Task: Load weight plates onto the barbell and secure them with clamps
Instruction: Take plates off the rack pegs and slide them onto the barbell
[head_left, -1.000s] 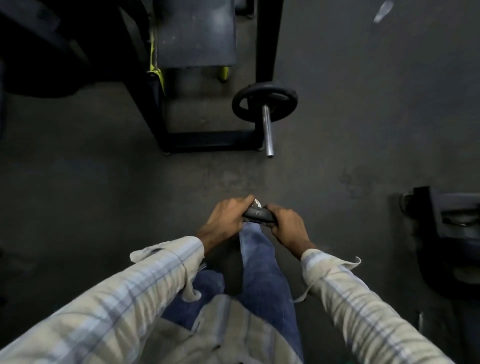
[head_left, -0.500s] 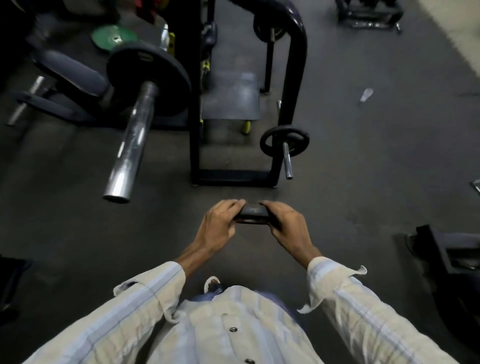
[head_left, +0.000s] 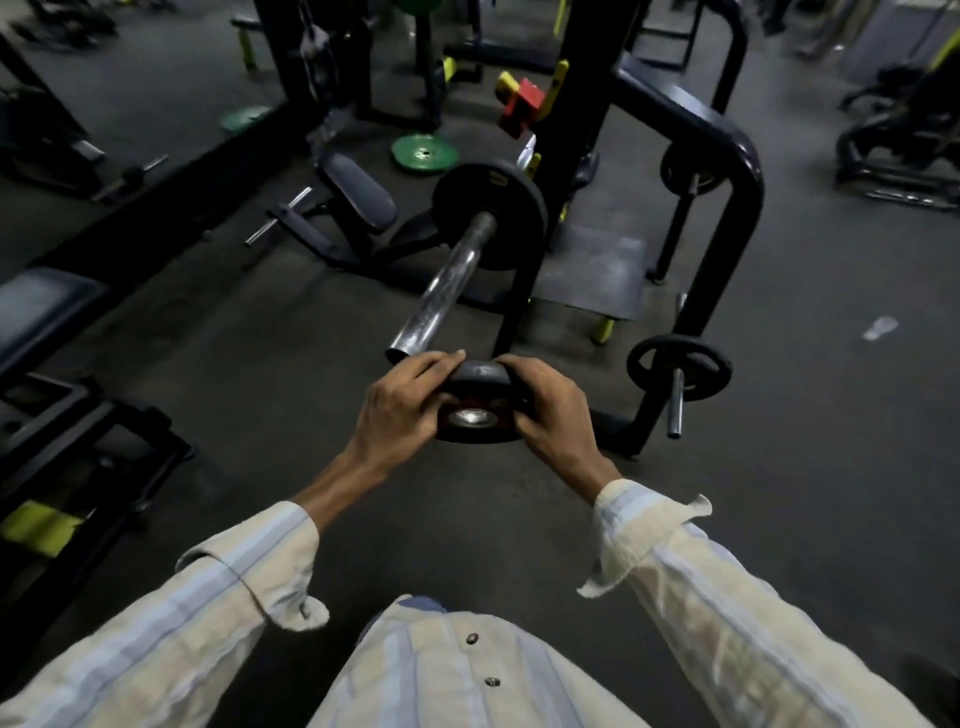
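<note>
A small black weight plate (head_left: 475, 402) with a shiny metal hub is held up in front of me, its face tilted toward me. My left hand (head_left: 402, 405) grips its left rim and my right hand (head_left: 550, 410) grips its right rim. Just beyond the plate is the open end of the chrome barbell sleeve (head_left: 441, 296), which slants up and away. A large black plate (head_left: 491, 215) sits on that sleeve near the rack. The small plate is close to the sleeve's tip but not on it.
A black rack frame (head_left: 727, 218) stands to the right with a storage peg holding a small plate (head_left: 679, 366). A green plate (head_left: 425, 153) lies on the floor behind. A padded bench (head_left: 358, 195) is at left, another machine at far left.
I have risen and my view has lifted, bringing the barbell into sight. Both hands have carried the small plate up and forward to the sleeve's end and tilted its face toward me.
</note>
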